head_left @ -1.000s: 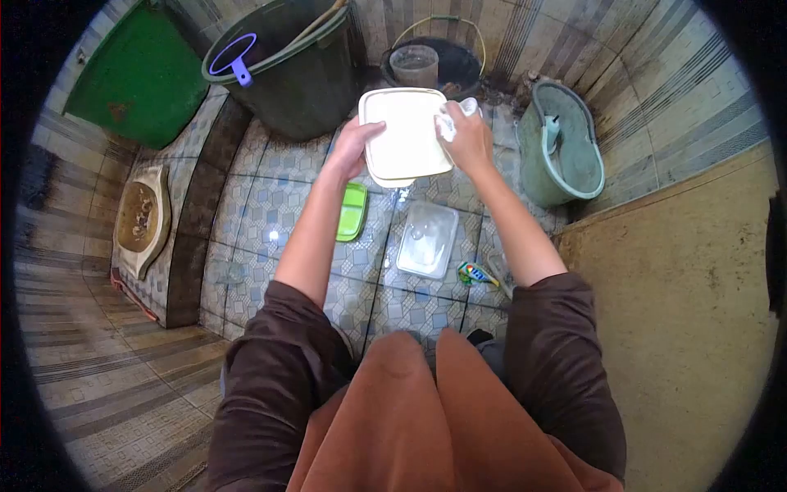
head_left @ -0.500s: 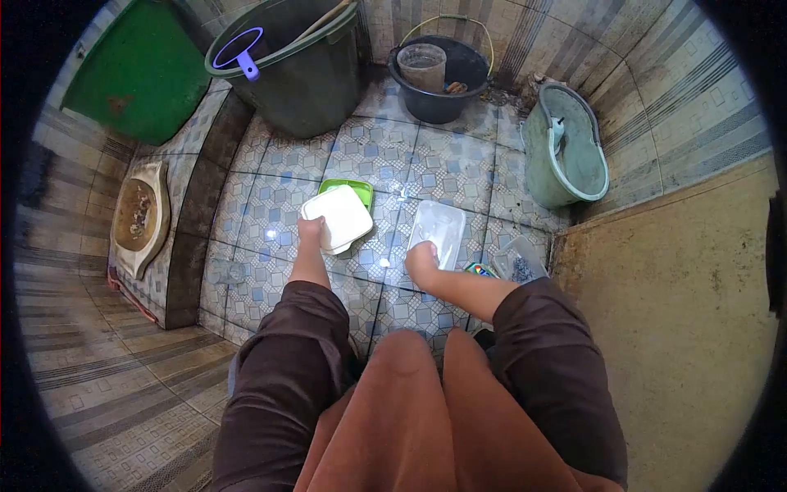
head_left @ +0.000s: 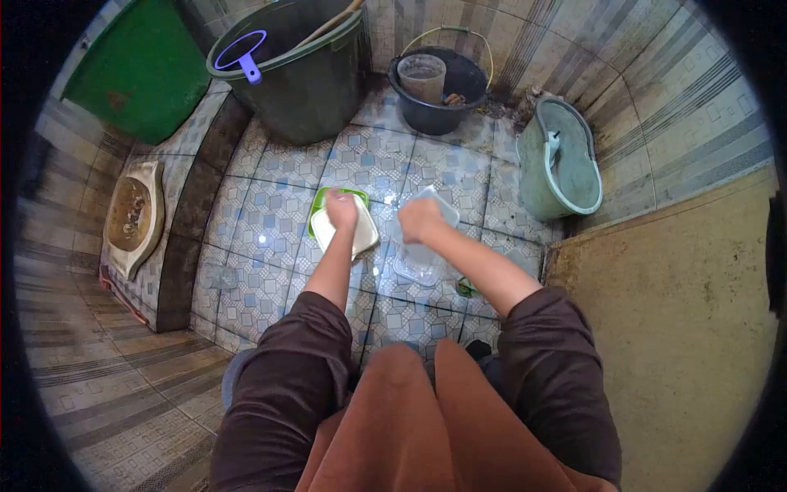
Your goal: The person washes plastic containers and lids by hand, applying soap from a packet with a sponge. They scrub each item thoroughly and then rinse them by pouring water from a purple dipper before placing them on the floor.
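My left hand (head_left: 340,211) is over a white lid-like plastic piece (head_left: 365,238), its fingers blurred. The white piece partly covers a bright green plastic container (head_left: 315,223) on the tiled floor. To the right, my right hand (head_left: 420,219) is closed on a clear plastic container (head_left: 448,211), whose far corner shows past the knuckles. Another clear plastic part (head_left: 416,271) shows just below that hand, close to the floor. A small green item (head_left: 466,287) lies beside my right forearm, which hides the area behind it.
A large dark green tub (head_left: 307,98) with a purple-handled strainer (head_left: 248,67) stands at the back left. Beyond my hands is a black bucket (head_left: 434,119) holding a grey container. A pale green basin (head_left: 541,184) stands at right, a squat toilet (head_left: 156,213) at left.
My left hand has moved forward and right, over the white piece. My right hand has moved forward from the clear container's near edge, and the container has shifted with it.
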Tool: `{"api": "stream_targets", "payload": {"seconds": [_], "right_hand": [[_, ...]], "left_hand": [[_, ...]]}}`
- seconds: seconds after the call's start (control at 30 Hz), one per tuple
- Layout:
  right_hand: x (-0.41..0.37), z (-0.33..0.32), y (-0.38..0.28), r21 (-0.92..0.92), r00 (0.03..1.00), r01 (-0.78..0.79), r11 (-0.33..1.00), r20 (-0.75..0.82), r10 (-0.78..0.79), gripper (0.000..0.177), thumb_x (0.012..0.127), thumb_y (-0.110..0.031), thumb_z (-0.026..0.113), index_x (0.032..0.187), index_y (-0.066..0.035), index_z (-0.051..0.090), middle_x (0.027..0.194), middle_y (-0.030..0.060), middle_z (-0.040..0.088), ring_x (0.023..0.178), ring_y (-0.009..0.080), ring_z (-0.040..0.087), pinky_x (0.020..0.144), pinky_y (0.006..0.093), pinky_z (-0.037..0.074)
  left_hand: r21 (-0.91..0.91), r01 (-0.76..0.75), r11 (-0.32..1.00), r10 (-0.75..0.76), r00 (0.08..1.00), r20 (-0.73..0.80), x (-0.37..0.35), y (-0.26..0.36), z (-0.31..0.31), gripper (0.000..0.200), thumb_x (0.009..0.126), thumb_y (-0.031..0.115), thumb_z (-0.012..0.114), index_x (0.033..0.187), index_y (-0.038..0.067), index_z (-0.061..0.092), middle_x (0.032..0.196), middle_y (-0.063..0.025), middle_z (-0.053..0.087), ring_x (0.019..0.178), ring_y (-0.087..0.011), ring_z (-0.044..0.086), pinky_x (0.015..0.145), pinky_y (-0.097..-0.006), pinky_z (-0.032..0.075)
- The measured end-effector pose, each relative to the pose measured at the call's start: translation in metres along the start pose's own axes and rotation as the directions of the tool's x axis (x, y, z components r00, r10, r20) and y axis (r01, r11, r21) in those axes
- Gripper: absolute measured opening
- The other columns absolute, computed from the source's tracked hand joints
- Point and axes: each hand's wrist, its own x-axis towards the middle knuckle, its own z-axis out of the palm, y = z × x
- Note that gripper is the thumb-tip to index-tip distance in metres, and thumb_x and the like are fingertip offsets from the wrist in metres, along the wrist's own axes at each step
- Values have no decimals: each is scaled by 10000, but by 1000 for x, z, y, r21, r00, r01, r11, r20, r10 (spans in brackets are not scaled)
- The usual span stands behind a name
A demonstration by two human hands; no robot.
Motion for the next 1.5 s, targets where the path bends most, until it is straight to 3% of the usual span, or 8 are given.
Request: {"api": "stream_targets", "payload": {"seconds": [0.03,0.07,0.17,0.23,0.53,0.7,0.83,1.5], "right_hand": [[-3,-17,11,87,1000,-25,996,18,23,257,587,-278,628,759,-88,633,807,98,611,738,245,592,622,362,472],[-2,-21,22,79,1000,-22,997,8,21,257,587,-278,628,759,-88,633,807,98,611,738,245,592,622,362,472],[-3,-37,53,266,974,-55,963,-199,110,351,520,-333,662,749,-69,620,790,134,599,740,273,580,647,368,463],[-12,-47,63,305,962,-67,950,-233,142,312,581,-315,615,769,-66,614,788,134,595,742,274,575,658,368,458],[-10,-35,86,361,766,184,914,-636,97,272,676,-337,565,792,-95,605,796,143,567,733,310,543,633,395,436],[-12,-51,76,375,735,135,917,-659,161,242,686,-311,571,776,-86,580,784,144,547,718,308,543,609,388,437],[-16,-63,67,433,667,79,898,-693,275,212,683,-274,584,751,-76,549,746,139,531,698,310,537,585,390,434],[-10,-65,61,160,528,92,983,-844,88,128,688,-152,547,753,-42,546,716,124,510,610,285,538,516,374,434]], "left_hand": [[-150,67,986,-26,965,262,9,-5,16,590,671,372,576,1159,109,374,1191,-151,341,975,-370,416,767,-509,379],[-245,360,900,-213,855,473,-9,19,18,627,683,454,527,1181,115,353,1198,-158,343,987,-392,407,775,-544,358],[-76,883,463,-354,263,898,-72,120,-12,718,708,621,374,1234,139,295,1216,-165,339,1025,-453,367,827,-557,333],[-179,903,389,192,111,975,-73,119,-5,731,700,633,376,1221,124,313,1207,-151,360,1054,-407,377,828,-537,351],[-446,778,443,194,403,895,-63,155,-10,623,713,486,430,1181,85,337,1163,-141,409,1027,-317,437,823,-486,382],[-551,700,454,113,568,815,-63,167,-15,582,689,463,446,1143,105,385,1141,-135,421,1023,-289,432,821,-475,369],[-570,694,439,154,567,809,-65,174,-17,597,681,471,453,1142,99,383,1123,-134,435,1019,-281,436,820,-432,378],[-714,618,328,204,692,692,-63,169,-10,628,658,456,497,1139,73,365,1113,-131,410,997,-280,432,838,-407,358]]}}
